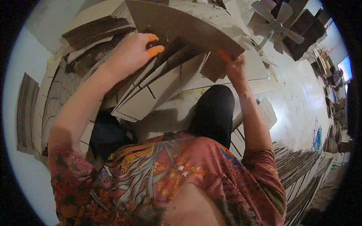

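Note:
A large brown cardboard sheet [181, 24] stands tilted across the top of the view. At its right end is my right hand [236, 69], blurred, with the fingers closed on the sheet's edge. My left hand [137, 51] is in front of the sheet's left part, with orange covers on the fingertips. Its fingers are curled around a dark spot that I cannot make out. Below and between the hands lean several slotted cardboard pieces [162, 84], pale on the faces that catch the light.
Stacked cardboard [100, 32] lies at the upper left, and more bundles [28, 113] stand along the left side. A fan [277, 26] is at the upper right. Rows of slotted cardboard [298, 162] fill the lower right. Blue strands [317, 135] lie on the pale floor [298, 98].

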Motion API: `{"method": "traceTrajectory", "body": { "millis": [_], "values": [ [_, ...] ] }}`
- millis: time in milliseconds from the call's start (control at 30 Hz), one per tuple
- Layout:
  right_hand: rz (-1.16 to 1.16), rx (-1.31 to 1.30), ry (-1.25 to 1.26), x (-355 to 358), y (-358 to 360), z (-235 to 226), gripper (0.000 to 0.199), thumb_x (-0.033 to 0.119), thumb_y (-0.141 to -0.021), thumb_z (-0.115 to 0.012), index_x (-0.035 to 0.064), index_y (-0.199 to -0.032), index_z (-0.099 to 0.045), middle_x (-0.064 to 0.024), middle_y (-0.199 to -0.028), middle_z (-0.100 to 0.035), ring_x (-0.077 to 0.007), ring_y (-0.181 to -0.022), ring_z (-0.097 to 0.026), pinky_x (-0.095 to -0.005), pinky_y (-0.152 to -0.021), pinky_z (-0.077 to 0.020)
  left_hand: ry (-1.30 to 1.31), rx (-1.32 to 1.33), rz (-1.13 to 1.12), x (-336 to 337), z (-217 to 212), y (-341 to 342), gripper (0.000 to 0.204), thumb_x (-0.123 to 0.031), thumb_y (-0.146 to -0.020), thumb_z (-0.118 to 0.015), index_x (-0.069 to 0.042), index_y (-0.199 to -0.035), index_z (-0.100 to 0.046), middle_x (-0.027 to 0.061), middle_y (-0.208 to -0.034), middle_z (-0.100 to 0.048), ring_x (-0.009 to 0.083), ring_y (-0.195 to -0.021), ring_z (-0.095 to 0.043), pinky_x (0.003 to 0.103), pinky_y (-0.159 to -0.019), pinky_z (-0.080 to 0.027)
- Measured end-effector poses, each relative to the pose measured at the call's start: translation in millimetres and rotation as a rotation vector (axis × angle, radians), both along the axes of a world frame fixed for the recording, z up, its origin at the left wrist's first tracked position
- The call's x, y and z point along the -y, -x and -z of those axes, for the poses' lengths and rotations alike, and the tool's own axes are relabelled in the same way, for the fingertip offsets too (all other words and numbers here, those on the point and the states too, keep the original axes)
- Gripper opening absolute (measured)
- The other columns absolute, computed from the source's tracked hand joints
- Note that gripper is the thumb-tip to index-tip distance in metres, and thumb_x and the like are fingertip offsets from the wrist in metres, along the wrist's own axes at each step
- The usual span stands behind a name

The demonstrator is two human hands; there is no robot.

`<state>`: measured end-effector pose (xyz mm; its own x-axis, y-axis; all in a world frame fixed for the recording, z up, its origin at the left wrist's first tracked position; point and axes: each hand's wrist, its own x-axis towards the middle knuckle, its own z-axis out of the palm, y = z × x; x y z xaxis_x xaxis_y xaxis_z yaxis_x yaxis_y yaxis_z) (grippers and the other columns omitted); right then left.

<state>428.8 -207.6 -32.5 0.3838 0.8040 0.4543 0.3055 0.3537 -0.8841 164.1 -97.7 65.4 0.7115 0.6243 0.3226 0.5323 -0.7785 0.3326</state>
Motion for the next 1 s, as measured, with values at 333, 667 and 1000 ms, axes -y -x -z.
{"method": "traceTrajectory", "body": {
  "millis": [333, 667, 1000],
  "values": [
    [0.000, 0.077, 0.002, 11.1, -17.0, 3.2, 0.028, 0.005, -0.081, -0.064, 0.0022, -0.108, -0.058, -0.0050, -0.100, -0.063, -0.0152, -0.091, -0.057, -0.0291, -0.079, -0.0449, -0.070, -0.235, -0.061, -28.1, 27.6, -32.1, 0.020, -0.014, -0.075, -0.057, 0.005, -0.075, -0.062, 0.0256, -0.075, -0.060, 0.0402, -0.075, -0.060, 0.045, -0.068, -0.048],
    [0.038, 0.119, -0.016, 21.1, 2.0, 1.3, 0.030, 0.005, -0.080, -0.065, 0.0004, -0.109, -0.057, -0.0065, -0.101, -0.063, -0.0157, -0.093, -0.056, -0.0292, -0.081, -0.0444, -0.319, -0.422, -0.224, -30.1, 26.3, -24.3, 0.014, -0.014, -0.075, -0.058, -0.001, -0.076, -0.063, 0.0206, -0.077, -0.063, 0.0365, -0.077, -0.062, 0.045, -0.068, -0.050],
    [0.105, 0.191, -0.057, 33.0, 13.2, -3.6, 0.031, 0.003, -0.079, -0.066, 0.0016, -0.109, -0.056, -0.0059, -0.103, -0.062, -0.0160, -0.095, -0.056, -0.0298, -0.082, -0.0443, 0.096, -0.328, -0.021, 22.0, 22.0, -54.3, 0.033, -0.030, -0.076, -0.064, 0.001, -0.086, -0.063, 0.0231, -0.083, -0.062, 0.0392, -0.080, -0.060, 0.045, -0.072, -0.049]
  ]
}}
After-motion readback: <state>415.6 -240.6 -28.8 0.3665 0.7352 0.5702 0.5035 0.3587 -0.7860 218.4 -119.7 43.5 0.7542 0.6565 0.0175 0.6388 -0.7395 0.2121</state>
